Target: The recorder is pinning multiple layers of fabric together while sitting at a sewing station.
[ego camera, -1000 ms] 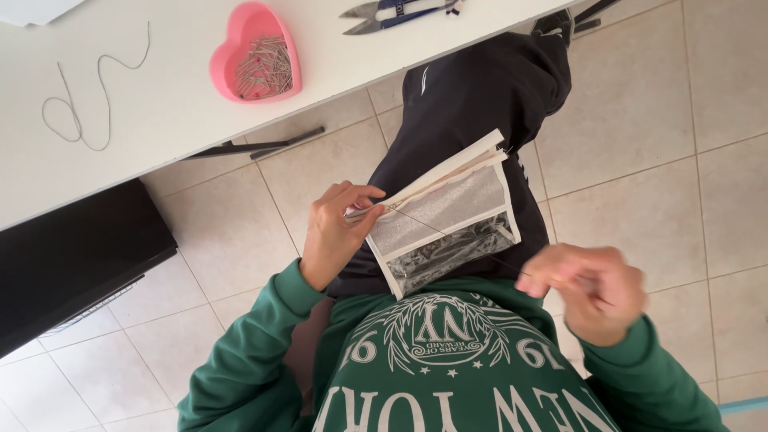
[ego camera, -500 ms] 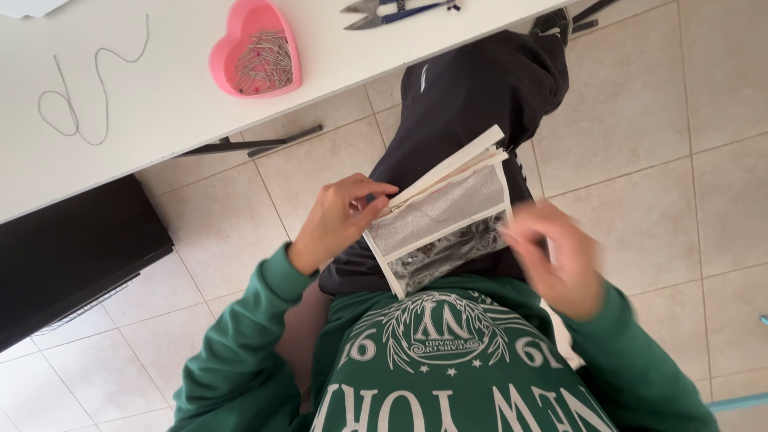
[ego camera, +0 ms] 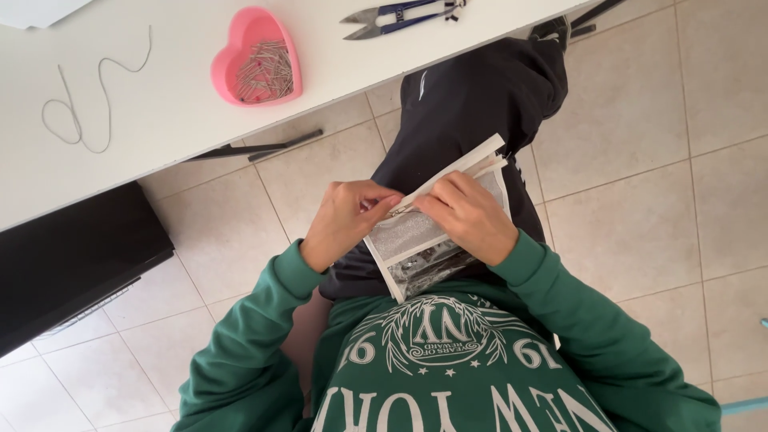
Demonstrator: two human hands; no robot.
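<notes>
A small pouch (ego camera: 408, 236) with a silver glitter panel, a clear lower window and cream binding lies on my lap over black trousers. My left hand (ego camera: 344, 220) pinches the pouch's left end near its zipper edge. My right hand (ego camera: 468, 216) rests on top of the pouch, fingertips meeting the left hand's at the zipper edge. It covers much of the glitter panel. Any needle or thread between the fingers is too small to tell.
A white table (ego camera: 160, 96) stands ahead, with a pink heart-shaped dish (ego camera: 256, 58) full of pins, blue-handled thread snips (ego camera: 396, 14) and a loose grey thread (ego camera: 88, 88). A black box (ego camera: 72, 256) sits under the table at left. Beige tiled floor (ego camera: 640, 216) surrounds my legs.
My right hand has swung in from the lower right and come down onto the pouch at the zipper edge. The left hand has kept its hold on the pouch.
</notes>
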